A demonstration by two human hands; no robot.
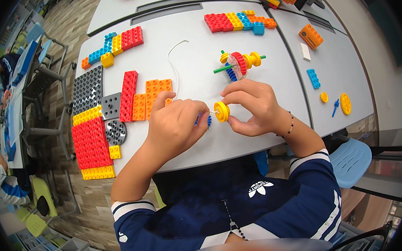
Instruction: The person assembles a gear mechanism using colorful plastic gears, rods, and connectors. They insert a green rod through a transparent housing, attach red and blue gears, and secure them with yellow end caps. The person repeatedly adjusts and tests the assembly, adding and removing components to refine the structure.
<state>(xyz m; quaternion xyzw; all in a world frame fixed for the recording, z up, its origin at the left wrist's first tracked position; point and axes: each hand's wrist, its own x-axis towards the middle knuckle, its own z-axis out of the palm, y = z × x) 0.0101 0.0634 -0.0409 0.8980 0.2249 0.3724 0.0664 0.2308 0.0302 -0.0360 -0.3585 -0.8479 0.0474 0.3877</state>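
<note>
Near the table's front edge, my right hand (pixel 256 107) holds a yellow pulley wheel (pixel 221 111) between thumb and fingers. My left hand (pixel 175 127) is beside it, thumb and fingers pinched on a white string (pixel 171 64). One end of the string meets the pulley wheel; the rest runs behind my left hand and curves away over the table. Part of a blue gear (pixel 209 120) shows by my left fingertips, mostly hidden. Beyond my right hand lies a gear assembly (pixel 239 65) with a red gear, yellow wheels and green axles.
Bricks lie at left: a red block (pixel 91 143), a dark grey plate (pixel 87 89), a red bar (pixel 128 96) and orange bricks (pixel 153 94). Two multicoloured brick rows (pixel 116 45) stand farther back. On the right table are an orange brick (pixel 311 36) and a yellow wheel (pixel 345 103).
</note>
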